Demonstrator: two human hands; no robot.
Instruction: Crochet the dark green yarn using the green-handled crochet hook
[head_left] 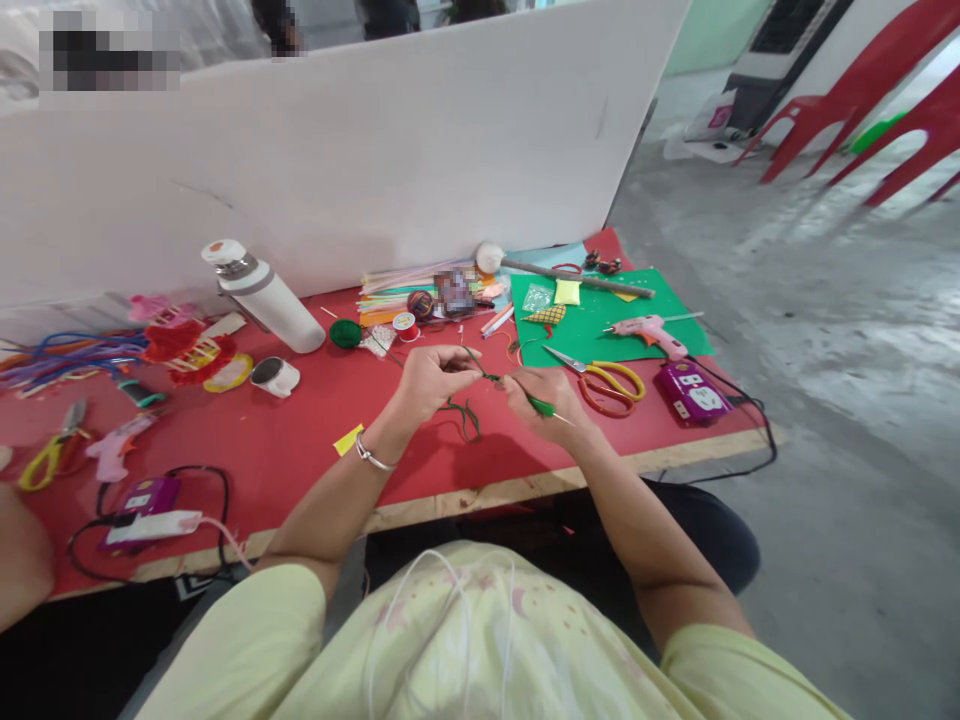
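My left hand [439, 380] pinches dark green yarn [471, 418], whose loose strands hang down onto the red tabletop. In my right hand [541, 405] is a crochet hook [541, 406] with a green handle, its back end pointing toward my wrist. Both sets of fingertips nearly meet over a small piece of green yarn work [491, 377]; the hook's tip is too small to make out. A green yarn ball [346, 333] lies beyond my left hand, with a strand leading toward it. Scissors [600, 385] with yellow and red handles rest just past my right hand.
At right are a pink glue gun [651, 332], a purple box [691, 392] with a cord and a green sheet [592, 345]. A white bottle [270, 300] and a cup [275, 377] stand left. A white panel [322, 160] rises behind. A neighbour's arm [22, 555] shows at far left.
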